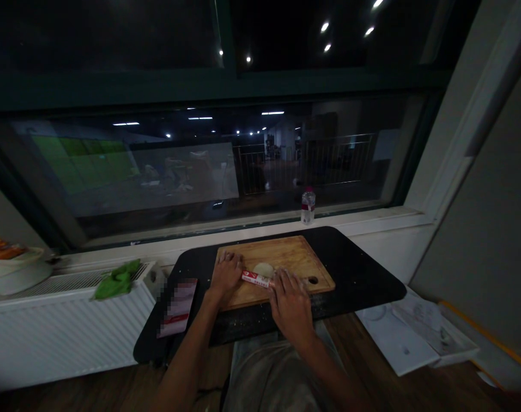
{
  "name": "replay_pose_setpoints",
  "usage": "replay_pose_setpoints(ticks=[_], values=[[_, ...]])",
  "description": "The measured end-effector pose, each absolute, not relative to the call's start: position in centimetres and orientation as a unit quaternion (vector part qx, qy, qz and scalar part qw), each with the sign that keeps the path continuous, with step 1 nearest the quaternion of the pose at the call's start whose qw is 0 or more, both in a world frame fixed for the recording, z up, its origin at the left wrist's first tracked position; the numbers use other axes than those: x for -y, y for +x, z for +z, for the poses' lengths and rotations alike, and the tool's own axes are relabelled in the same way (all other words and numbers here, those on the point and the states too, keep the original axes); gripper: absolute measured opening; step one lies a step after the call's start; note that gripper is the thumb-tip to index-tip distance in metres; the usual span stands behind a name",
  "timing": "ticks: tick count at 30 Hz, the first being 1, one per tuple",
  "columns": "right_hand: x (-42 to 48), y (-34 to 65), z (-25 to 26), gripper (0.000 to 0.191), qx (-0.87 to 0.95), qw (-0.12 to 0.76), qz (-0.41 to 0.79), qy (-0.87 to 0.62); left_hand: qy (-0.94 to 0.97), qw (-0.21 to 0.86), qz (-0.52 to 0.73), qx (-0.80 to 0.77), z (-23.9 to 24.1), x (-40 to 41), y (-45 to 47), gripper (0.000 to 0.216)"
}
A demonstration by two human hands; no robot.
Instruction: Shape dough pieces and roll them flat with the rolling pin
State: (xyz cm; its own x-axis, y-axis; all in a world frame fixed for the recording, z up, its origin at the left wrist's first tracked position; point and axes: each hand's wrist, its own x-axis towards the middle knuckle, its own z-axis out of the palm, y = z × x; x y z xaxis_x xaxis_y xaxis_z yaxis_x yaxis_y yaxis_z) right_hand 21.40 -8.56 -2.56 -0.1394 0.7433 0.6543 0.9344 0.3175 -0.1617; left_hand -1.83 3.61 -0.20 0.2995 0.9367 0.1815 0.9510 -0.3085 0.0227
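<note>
A rolling pin with a red and white wrapper lies across the wooden cutting board. My left hand rests over its left end, and my right hand covers the right end. Both hands grip the pin from above, though some fingertips are hard to make out. Just behind the pin, a small round piece of pale dough sits on the board, partly hidden by the pin.
The board lies on a black table dotted with pale crumbs. A pinkish packet is at the left. On the windowsill stands a water bottle. A green cloth and white basin sit by the radiator. White boxes lie right.
</note>
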Motion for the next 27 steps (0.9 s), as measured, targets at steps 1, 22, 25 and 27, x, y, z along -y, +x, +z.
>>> replay_pose_setpoints(ticks=[1, 22, 25, 27], values=[[8.1, 21.6, -2.5, 0.045, 0.742, 0.33, -0.146, -0.566, -0.794, 0.051, -0.079, 0.601, 0.1, -3.2, -1.7, 0.05], [-7.0, 24.4, 2.1, 0.052, 0.796, 0.178, -0.033, -0.578, -0.732, 0.063, -0.044, 0.677, 3.5, -0.4, 1.2, 0.049], [-8.6, 24.3, 2.4, 0.05, 0.806, 0.165, -0.021, -0.568, -0.725, 0.045, -0.026, 0.687, 3.7, -0.4, 1.5, 0.052], [-9.6, 24.3, 2.6, 0.046, 0.815, 0.157, -0.012, -0.558, -0.722, 0.038, -0.017, 0.69, 3.8, -0.4, 1.6, 0.055]])
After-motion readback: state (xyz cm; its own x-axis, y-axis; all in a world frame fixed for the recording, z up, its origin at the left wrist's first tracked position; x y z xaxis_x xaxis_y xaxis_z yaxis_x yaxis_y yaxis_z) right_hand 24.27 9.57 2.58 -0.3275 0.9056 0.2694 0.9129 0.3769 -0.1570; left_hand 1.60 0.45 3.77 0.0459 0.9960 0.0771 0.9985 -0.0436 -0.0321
